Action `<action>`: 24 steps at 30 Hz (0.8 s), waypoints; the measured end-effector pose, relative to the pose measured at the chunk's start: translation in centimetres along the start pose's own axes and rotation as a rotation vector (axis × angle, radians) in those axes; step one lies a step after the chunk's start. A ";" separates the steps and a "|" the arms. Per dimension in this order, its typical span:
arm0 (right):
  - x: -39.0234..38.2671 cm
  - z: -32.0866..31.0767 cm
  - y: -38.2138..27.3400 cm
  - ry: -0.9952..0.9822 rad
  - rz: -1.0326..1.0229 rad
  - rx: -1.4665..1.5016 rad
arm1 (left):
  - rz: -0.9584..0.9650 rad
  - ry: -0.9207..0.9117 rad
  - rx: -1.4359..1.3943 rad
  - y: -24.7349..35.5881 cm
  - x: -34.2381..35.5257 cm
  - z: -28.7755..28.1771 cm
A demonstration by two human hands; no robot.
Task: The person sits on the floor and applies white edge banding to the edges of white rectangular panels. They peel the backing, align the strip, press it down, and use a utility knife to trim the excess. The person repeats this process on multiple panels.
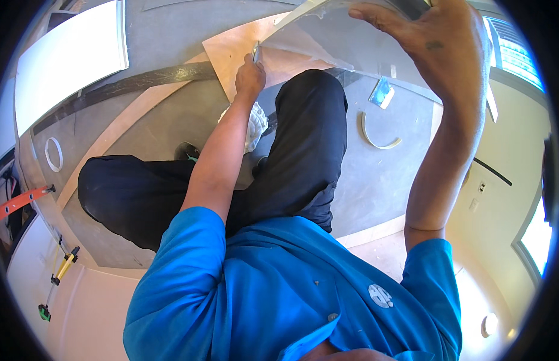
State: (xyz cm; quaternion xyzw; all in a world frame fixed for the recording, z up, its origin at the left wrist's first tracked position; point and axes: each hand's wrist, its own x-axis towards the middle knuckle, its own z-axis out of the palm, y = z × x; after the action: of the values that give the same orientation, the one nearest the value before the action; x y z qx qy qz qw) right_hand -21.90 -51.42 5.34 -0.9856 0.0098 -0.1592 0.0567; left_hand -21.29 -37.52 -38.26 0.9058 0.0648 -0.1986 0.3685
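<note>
My left hand [250, 78] reaches forward, closed around a slim metallic hand tool [256, 53] whose exact kind I cannot make out. The tool's tip meets the edge of a glossy grey sheet [364, 39], above a tan thin board [228, 51]. At the upper right, my right hand [439, 48] grips the raised grey sheet near its far edge. Its thumb stretches across the sheet; the other fingers are mostly cut off by the frame's top. A crumpled white cloth or bag [255, 127] lies between my legs, just below my left forearm.
A blue-and-white packet [382, 93] and a curved pale strip [376, 138] lie on the grey surface at right. Leftward are a white panel [69, 66], a dark strip [135, 87], a white ring [54, 154], an orange level [21, 203] and a yellow-black clamp [64, 266].
</note>
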 end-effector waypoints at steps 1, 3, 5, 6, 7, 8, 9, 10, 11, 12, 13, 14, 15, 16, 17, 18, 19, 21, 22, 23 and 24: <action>1.1 -0.9 0.7 -0.075 0.124 0.102 | 0.017 0.007 -0.001 -0.1 0.0 0.1; 1.3 -0.4 1.8 -0.076 0.134 0.129 | 0.058 0.015 -0.005 -0.2 0.3 0.3; 0.1 1.4 2.1 0.035 -0.054 0.016 | 0.078 0.004 0.011 -0.2 0.9 0.2; -0.1 1.6 1.5 0.076 -0.122 -0.025 | 0.086 0.000 0.020 -0.3 1.1 0.1; -0.6 1.0 0.6 0.082 -0.140 -0.038 | 0.073 -0.034 0.055 -0.3 1.4 0.0; -0.8 1.2 0.8 0.089 -0.135 0.003 | 0.064 -0.075 0.091 0.6 1.3 -0.6; -0.9 1.3 0.9 0.090 -0.134 0.051 | 0.059 -0.111 0.124 1.2 1.8 -1.0; -0.5 2.3 2.6 0.094 -0.116 0.158 | 0.046 -0.125 0.132 1.7 2.1 -1.2; -0.6 2.7 3.1 0.140 -0.161 0.146 | 0.025 -0.138 0.142 1.9 2.3 -1.3; -0.6 3.1 3.6 0.189 -0.206 0.130 | 0.005 -0.152 0.151 2.1 2.4 -1.4; -0.9 3.3 3.7 0.282 -0.312 -0.015 | 0.002 -0.165 0.156 2.3 2.6 -1.5; -1.1 2.9 3.4 0.272 -0.326 -0.042 | -0.003 -0.174 0.164 2.5 2.7 -1.7; -1.1 2.6 3.1 0.265 -0.343 -0.073 | -0.006 -0.183 0.171 2.7 2.7 -1.9; -1.5 1.5 2.4 0.154 -0.269 0.010 | -0.014 -0.195 0.179 2.4 2.5 -1.7; -1.6 0.4 1.6 0.100 -0.209 0.007 | -0.007 -0.202 0.177 2.2 2.7 -1.0; -1.4 0.1 1.0 0.035 -0.125 -0.022 | -0.008 -0.202 0.179 1.6 2.7 -0.4; -0.9 0.5 0.4 -0.012 -0.084 -0.011 | -0.057 -0.171 0.192 -0.5 3.1 -1.3; -0.2 0.1 0.0 -0.068 -0.020 -0.048 | -0.067 -0.200 0.194 0.0 3.5 -1.1; -0.3 -0.3 0.0 -0.079 -0.008 -0.040 | -0.067 -0.177 0.191 1.4 4.1 -1.8; -0.4 -0.6 0.5 -0.080 0.012 -0.039 | -0.072 -0.178 0.197 3.1 2.9 -2.6; -0.6 -0.3 0.6 -0.086 0.022 -0.066 | -0.095 -0.179 0.203 3.7 1.7 -3.4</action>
State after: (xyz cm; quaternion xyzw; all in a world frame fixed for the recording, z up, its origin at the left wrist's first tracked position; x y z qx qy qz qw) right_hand -22.58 -51.98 5.42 -0.9926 0.0233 -0.1158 0.0265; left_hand -17.66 -37.87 -34.32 0.9130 0.0541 -0.3014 0.2694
